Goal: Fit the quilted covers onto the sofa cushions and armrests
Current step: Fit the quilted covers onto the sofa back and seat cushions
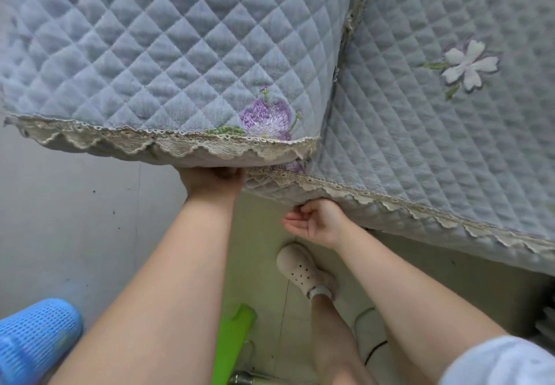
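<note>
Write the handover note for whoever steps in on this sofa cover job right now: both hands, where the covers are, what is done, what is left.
Left hand: under the front edge of the left cushion, fingers hidden beneath its lace trim, so its grip cannot be judged.
Right hand: at the front lace edge of the right cushion cover, fingers curled by the trim; whether they pinch it is unclear.
Covers: quilted blue covers lie over both cushions; the left one shows a purple flower, the right a white flower.
Done: both tops look covered.
Left: the front corner where the two covers meet still looks untucked. Armrests are out of view.
</note>
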